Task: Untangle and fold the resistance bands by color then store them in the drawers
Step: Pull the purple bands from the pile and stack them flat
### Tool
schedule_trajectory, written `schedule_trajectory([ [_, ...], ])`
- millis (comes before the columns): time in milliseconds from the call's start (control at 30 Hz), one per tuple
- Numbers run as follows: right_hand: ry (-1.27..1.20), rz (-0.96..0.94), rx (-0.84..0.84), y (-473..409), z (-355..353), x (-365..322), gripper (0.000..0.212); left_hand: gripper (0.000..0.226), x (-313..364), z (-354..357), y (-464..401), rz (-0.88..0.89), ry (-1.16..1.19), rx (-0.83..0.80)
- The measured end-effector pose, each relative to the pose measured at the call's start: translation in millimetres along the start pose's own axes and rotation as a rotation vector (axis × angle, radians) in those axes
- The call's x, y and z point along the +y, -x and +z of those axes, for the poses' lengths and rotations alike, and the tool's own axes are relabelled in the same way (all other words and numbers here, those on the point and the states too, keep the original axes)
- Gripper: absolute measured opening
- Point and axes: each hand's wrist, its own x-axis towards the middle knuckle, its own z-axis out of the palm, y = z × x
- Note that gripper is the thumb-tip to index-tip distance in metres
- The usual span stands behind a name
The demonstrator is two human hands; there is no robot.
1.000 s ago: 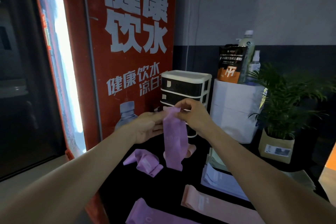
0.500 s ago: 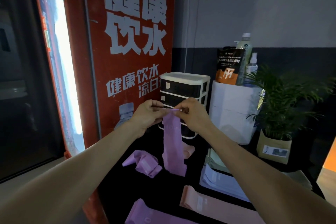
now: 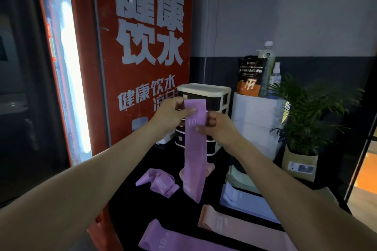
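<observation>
- Hanging straight down in front of the drawer unit (image 3: 216, 96), the purple band (image 3: 194, 149) has its long axis upright, top edge level with the unit's upper drawer and bottom end just reaching the black desk (image 3: 126, 199).
- The left hand (image 3: 170, 115) pinches the band near its top left edge, thumb across the front.
- The right hand (image 3: 219, 123) pinches the right edge a little lower, fingertips on the printed face.
- Both grips sit at the upper end, so nearly all the length lies below them; a fold would probably mean bringing the low end up or laying the band flat.
- Neither hand is nearer the free end; it hangs well below both.
- On the desk lie a crumpled purple band (image 3: 158, 183) just left of the hanging one, another purple band (image 3: 163, 240) at the near edge, a pink band (image 3: 234, 224) to the right, and pale folded bands (image 3: 244, 199) beyond it.
- Drawers look closed, so storing seems some way off.
</observation>
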Motion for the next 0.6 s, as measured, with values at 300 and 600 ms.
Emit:
schedule_trajectory([
  [300,0.133,0.141,-0.107,44.7,-1.3,44.0,0.019,0.019,1.3,-4.9,14.9,-0.163,0.390,0.256],
  [600,0.390,0.254,-0.253,108.4,-24.9,59.4,0.035,0.019,-34.5,-20.1,45.3,-0.336,0.503,0.441],
])
